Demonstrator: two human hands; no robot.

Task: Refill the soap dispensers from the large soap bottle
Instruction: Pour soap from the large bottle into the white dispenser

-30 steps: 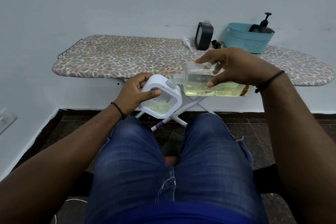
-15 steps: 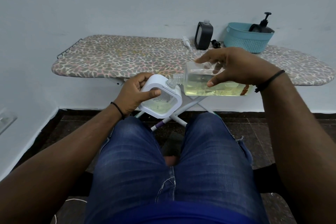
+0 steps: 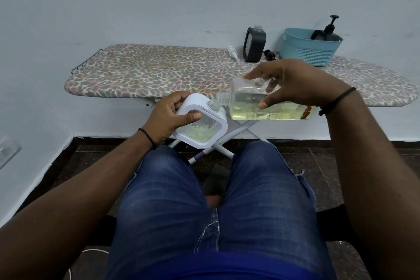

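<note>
My left hand (image 3: 169, 120) grips a white-framed clear soap dispenser (image 3: 202, 129), tilted, with pale yellow soap pooled in its lower part. My right hand (image 3: 293, 84) holds the large clear soap bottle (image 3: 261, 109) on its side, yellow liquid lying along its lower half. The bottle's open neck meets the dispenser's threaded mouth. Both are held in the air above my knees, in front of the ironing board (image 3: 159, 70). A black dispenser (image 3: 254, 44) without its pump stands on the board at the back.
A teal basket (image 3: 306, 50) at the back right of the board holds a dark pump bottle (image 3: 327, 33). A white pump head (image 3: 233, 52) and a black pump part (image 3: 270, 54) lie beside the black dispenser. The board's crossed legs stand behind my knees.
Almost nothing has moved. Both hands hold the same pouring pose, and the soap level in the white dispenser looks about the same.
</note>
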